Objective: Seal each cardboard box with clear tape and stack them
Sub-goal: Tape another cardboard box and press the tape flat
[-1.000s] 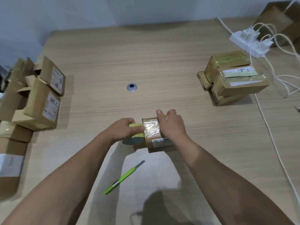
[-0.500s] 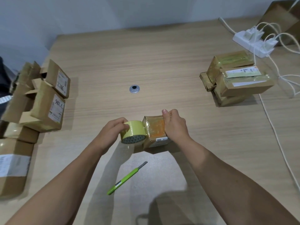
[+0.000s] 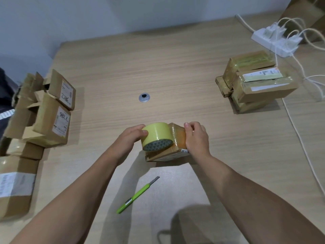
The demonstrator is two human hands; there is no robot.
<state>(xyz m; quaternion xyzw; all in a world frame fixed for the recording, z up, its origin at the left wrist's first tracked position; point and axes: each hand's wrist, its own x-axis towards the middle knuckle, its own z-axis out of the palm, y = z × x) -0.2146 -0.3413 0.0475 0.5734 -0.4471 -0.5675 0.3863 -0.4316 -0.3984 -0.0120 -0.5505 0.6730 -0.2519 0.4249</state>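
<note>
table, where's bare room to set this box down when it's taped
Bare: the far middle beyond the grommet; the stretch between the box and the taped stack; right of the knife. Crowded: left edge with the box pile, far right by the power strip.

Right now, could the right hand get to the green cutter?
Probably yes, once free: the right hand grips the small box, but the green cutter lies uncovered between both forearms.

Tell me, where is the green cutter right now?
In the head view, the green cutter lies on the table in the lower middle, a little left of centre, nearer to the person than the box being taped.
</note>
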